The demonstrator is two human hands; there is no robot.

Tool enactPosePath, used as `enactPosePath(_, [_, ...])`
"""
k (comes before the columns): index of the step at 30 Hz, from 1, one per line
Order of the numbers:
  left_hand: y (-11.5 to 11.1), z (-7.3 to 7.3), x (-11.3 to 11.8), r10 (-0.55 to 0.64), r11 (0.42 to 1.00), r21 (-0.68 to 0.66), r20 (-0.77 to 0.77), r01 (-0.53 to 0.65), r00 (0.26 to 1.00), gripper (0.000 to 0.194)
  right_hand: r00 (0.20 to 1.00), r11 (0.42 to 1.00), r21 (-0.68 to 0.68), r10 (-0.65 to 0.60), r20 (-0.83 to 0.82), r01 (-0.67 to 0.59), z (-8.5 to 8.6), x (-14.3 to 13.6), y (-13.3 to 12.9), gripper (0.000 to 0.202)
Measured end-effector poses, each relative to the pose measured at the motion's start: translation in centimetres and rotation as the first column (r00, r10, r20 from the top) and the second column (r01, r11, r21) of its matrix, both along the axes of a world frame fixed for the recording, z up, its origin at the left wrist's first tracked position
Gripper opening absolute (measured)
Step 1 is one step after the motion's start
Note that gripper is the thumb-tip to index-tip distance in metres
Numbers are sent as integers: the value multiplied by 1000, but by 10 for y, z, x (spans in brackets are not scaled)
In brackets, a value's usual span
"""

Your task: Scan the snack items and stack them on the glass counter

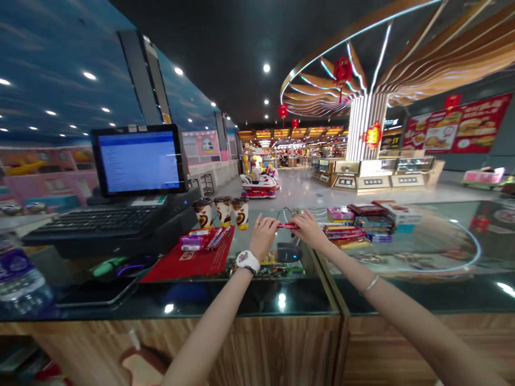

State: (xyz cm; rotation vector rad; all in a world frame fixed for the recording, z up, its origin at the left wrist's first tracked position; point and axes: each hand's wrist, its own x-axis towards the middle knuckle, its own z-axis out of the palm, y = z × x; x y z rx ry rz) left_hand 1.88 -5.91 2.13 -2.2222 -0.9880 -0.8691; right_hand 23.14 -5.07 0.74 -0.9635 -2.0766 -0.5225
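A thin red packet [287, 226] spans the gap between my two hands above the glass counter. My left hand [263, 236], with a white watch on its wrist, pinches the packet's left end. The right end is in the fingers of my right hand [309, 229], whose forearm wears a bracelet. Purple and red snack sticks [199, 240] lie on a red sheet [193, 264] to the left. Just right of my right hand are red and yellow packets [345, 234], beside stacked snack boxes [372, 217].
Three lidded cups [223, 212] stand behind the red sheet. At the left are a monitor [139, 163], a keyboard [96, 219], a dark tablet [98, 292] and a water bottle [22, 284]. A small black device [288, 252] sits below my hands.
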Motion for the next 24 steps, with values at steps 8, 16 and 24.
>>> enactPosePath(8, [16, 2, 31, -123, 992, -8, 35, 123, 992, 18, 974, 995, -93, -41, -221, 21, -18, 31, 11, 15])
enactPosePath(16, [16, 6, 15, -181, 980, 89, 10, 180, 983, 26, 966, 989, -148, -17, -258, -23, -21, 27, 15, 16])
enactPosePath(24, [14, 3, 16, -176, 980, 86, -23, 177, 984, 21, 966, 974, -206, 37, -256, -92, -25, 19, 13, 20])
